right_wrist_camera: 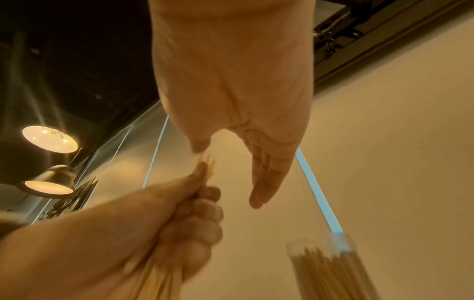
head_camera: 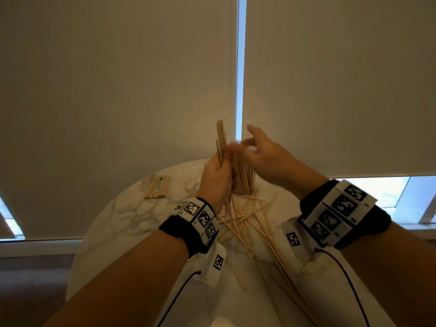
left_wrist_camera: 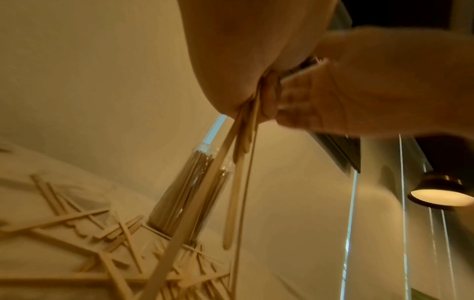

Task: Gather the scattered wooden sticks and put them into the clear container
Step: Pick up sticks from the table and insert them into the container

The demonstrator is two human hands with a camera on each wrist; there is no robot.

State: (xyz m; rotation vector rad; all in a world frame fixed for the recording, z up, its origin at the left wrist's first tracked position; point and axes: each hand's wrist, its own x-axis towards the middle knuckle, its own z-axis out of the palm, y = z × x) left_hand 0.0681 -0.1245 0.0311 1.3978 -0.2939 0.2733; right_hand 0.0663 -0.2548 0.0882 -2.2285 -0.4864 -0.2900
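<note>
My left hand grips a small bundle of sticks upright beside the clear container; my right hand hovers slack-fingered, holding nothing. Mid-loading, I judge: next, square the ends, then lower them through the mouth; many scattered sticks remain

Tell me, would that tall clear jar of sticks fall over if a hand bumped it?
Probably, yes. The clear container is tall and narrow on a smooth marble table, so it might tip or slide. Its sticks are packed nearly to the rim, likely adding steadying weight.
</note>
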